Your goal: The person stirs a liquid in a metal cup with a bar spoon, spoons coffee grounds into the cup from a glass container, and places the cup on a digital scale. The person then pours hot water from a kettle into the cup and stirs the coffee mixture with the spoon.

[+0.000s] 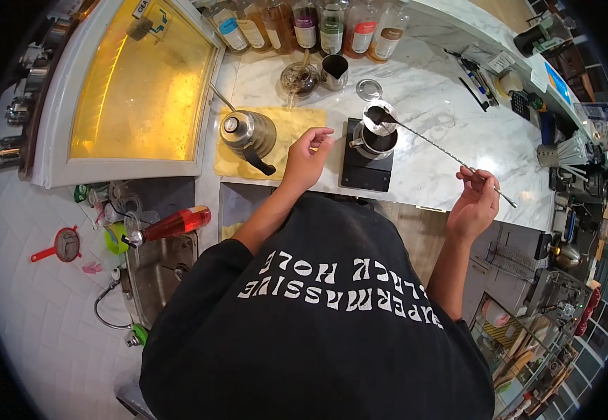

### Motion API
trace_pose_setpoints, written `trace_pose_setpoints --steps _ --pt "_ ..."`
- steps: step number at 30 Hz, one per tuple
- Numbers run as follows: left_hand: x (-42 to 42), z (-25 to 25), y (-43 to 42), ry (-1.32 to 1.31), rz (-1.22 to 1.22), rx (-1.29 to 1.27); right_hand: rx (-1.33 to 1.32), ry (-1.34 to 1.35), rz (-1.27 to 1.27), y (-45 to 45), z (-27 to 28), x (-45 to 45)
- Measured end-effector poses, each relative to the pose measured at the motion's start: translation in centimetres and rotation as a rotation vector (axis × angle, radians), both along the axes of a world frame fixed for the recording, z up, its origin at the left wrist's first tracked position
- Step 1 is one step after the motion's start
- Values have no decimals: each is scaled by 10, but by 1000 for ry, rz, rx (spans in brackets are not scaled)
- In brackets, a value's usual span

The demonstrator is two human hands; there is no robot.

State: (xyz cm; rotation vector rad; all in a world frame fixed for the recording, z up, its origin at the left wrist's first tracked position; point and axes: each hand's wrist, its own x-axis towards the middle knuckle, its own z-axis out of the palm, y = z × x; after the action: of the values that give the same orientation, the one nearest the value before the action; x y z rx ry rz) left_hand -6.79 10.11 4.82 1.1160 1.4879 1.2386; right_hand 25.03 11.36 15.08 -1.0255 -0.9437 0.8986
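Note:
My right hand [475, 196] pinches the twisted shaft of a long bar spoon [430, 142] near its end. The spoon's dark-looking head lies at a small silvery round container [372, 107] with dark contents. Just in front of that is a metal cup [376, 145] with something dark inside, standing on a black scale [367, 176]. Loosely curled and holding nothing, my left hand [308, 159] hovers between the scale and a steel gooseneck kettle [250, 133]. The kettle rests on a yellow cloth [223, 159], its black handle toward me.
Several labelled bottles [332, 28] line the back of the marble counter. A glass server [300, 79], a metal pitcher [334, 71] and a round metal lid [369, 89] stand nearer. Pens [477, 78] lie right. Leftward are a yellow-lit cabinet [136, 91] and a sink [167, 266].

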Motion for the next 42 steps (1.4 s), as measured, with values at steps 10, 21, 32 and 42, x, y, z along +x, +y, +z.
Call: trace_pose_setpoints --steps 10,21,32,42 --pt "-10 -12 -1 -31 110 -11 -23 50 123 94 13 -35" --pt "-10 -14 8 -29 222 -78 -140 -4 275 181 -43 -78" --pt "0 -17 9 -76 292 -176 -226 -32 342 199 -72 -90" --pt "4 -19 11 -102 294 -179 -237 9 346 200 -76 -89"
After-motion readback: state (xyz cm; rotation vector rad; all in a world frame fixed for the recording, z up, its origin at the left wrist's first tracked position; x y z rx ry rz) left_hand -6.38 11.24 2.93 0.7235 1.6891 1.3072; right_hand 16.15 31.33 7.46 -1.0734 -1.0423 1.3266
